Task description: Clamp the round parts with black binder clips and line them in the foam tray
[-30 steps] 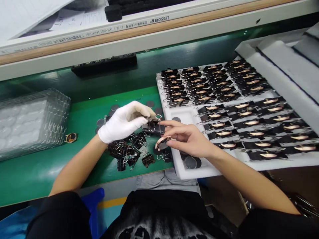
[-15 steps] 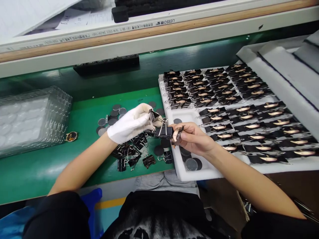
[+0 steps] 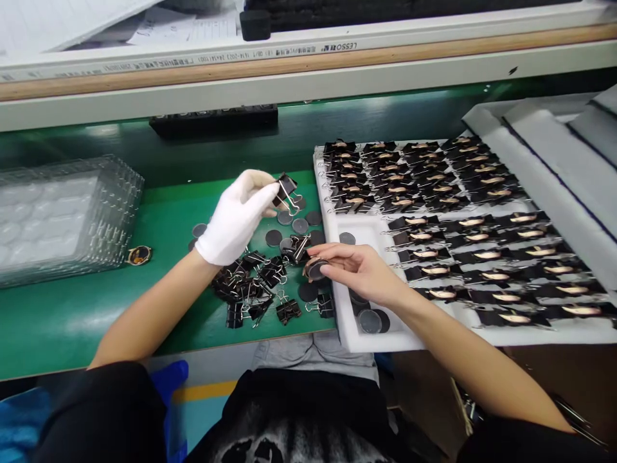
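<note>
Taking the round case as the middle of a clock, with twelve straight away from the worker, I can see the bare right hand [image 3: 354, 270] pinching that rose-gold case [image 3: 315, 269] between thumb and fingers, just beside the white foam tray's left edge. The case carries a dark disc, whose flat face is turned up; being round, it shows no clear long axis. Close by at ten o'clock, near the fingertips, sits a black clip [image 3: 295, 249] with silver handles; I can't make out whether it bites the case. Up at eleven, the gloved left hand [image 3: 238, 215] pinches another binder clip [image 3: 286, 188], its wire handles pointing towards five; its long axis is hard to judge from here. The foam tray [image 3: 380, 342] stretches away at three o'clock, filled with rows of clipped rose-gold pieces [image 3: 496, 276], most with their long axes running nine to three, and its near-left hollow holds loose grey discs [image 3: 370, 320]. At nine stand stacked clear trays [image 3: 53, 218], too cloudy to read inside, a gold-rimmed watch piece [image 3: 139, 255] just beside them on the green bench [image 3: 48, 334]. Jumbled binder clips [image 3: 250, 283] lie around eight to nine.
</note>
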Motion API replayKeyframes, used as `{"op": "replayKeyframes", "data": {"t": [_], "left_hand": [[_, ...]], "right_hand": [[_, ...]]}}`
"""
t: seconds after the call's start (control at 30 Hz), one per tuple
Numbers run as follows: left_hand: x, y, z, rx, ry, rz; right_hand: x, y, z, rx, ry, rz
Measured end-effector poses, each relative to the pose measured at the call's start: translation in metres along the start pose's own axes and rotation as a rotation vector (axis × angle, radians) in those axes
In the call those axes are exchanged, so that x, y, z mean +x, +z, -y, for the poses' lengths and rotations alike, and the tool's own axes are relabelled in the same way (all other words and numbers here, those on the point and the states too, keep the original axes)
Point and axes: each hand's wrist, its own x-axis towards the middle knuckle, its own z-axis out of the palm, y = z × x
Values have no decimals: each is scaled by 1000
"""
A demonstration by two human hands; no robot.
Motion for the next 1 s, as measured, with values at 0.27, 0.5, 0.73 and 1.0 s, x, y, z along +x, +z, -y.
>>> {"op": "replayKeyframes", "data": {"t": [0.27, 0.5, 0.73, 1.0], "left_hand": [[-16, 1, -17, 416, 235, 38], [-42, 18, -30, 636, 16, 440], [-45, 19, -24, 657, 190, 273], [-44, 21, -30, 962, -17, 458]], "right_hand": [[-10, -1, 2, -471, -203, -32], [-10, 2, 11, -60, -249, 32], [-9, 3, 4, -16, -300, -193], [-10, -2, 0, 99, -242, -229]]}}
